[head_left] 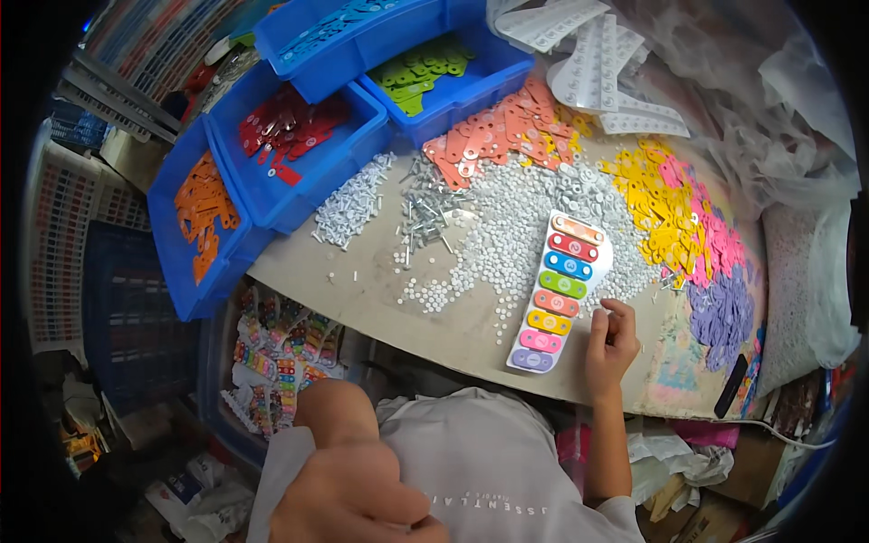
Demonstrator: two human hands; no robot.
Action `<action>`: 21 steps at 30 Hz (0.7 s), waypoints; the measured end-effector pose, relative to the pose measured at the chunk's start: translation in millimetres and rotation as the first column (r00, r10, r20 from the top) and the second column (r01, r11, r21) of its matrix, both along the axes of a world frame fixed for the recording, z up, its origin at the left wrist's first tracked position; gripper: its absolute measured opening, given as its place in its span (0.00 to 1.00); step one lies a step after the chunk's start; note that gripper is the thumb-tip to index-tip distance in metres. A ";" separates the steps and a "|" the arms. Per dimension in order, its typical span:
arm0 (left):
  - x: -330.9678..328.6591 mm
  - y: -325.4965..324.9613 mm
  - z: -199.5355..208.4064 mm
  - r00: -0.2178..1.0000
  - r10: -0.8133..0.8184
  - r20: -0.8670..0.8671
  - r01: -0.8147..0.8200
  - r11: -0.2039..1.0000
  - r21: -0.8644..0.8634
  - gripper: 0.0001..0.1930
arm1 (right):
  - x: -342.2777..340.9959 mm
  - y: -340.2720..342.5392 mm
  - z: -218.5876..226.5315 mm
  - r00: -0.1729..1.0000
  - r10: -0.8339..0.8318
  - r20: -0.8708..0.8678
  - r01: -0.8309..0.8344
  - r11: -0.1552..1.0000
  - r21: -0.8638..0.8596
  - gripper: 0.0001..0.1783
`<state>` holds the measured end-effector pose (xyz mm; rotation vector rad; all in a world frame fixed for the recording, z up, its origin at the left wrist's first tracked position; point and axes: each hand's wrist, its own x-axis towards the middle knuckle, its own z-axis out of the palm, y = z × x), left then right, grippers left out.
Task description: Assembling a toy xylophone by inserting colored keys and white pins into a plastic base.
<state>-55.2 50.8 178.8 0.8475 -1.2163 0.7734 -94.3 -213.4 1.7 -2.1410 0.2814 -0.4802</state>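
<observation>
A toy xylophone [558, 291], a white tapering board with several coloured bars in rainbow order, lies on the table. Just right of its lower half is my right hand [613, 348], thumb up and fingers loosely bent, with nothing visible in it. My left hand [353, 489] is raised close to the camera in front of my shirt, its fingers folded together; whatever they might hold is hidden. Small white caps [507, 217] are spread left of and behind the xylophone. Metal pins [425, 213] and white pins [353, 199] lie in piles further left.
Blue bins hold orange plates [204, 208], red plates [294, 131], green plates [421, 72] and blue plates [335, 32]. Coral [498, 131], yellow [670, 208], pink [720, 240] and purple plates [721, 312] cover the table. White boards [597, 72] lie behind; a tub below contains xylophones [281, 357].
</observation>
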 end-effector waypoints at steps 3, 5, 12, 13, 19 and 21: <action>11.9 -2.4 3.2 0.989 -0.141 0.037 0.140 0.990 0.035 0.36 | -3.4 0.4 3.2 1.000 0.004 -0.027 -0.004 1.000 -0.026 0.04; 4.1 3.5 1.4 0.983 -0.184 -0.025 0.185 0.982 0.042 0.34 | -4.4 2.4 0.4 1.000 0.005 -0.004 -0.006 0.999 -0.048 0.04; 2.9 23.1 23.9 0.681 -0.628 -0.377 0.690 0.723 0.041 0.18 | -9.8 2.5 -10.7 0.999 0.038 -0.036 -0.042 0.994 -0.101 0.02; 1.0 27.5 24.1 0.684 -0.622 -0.380 0.685 0.727 0.043 0.18 | -9.8 2.7 -13.7 0.998 0.045 -0.038 -0.049 0.994 -0.097 0.02; 19.4 54.2 -37.0 0.653 0.751 0.099 -0.659 0.500 0.562 0.03 | -18.4 -3.2 -14.1 0.999 -0.036 0.036 0.040 0.993 -0.107 0.03; 51.5 32.0 -37.5 0.311 0.933 -0.180 -0.567 0.335 0.752 0.06 | -19.0 -9.4 -11.1 0.996 -0.057 0.065 0.066 0.987 -0.144 0.03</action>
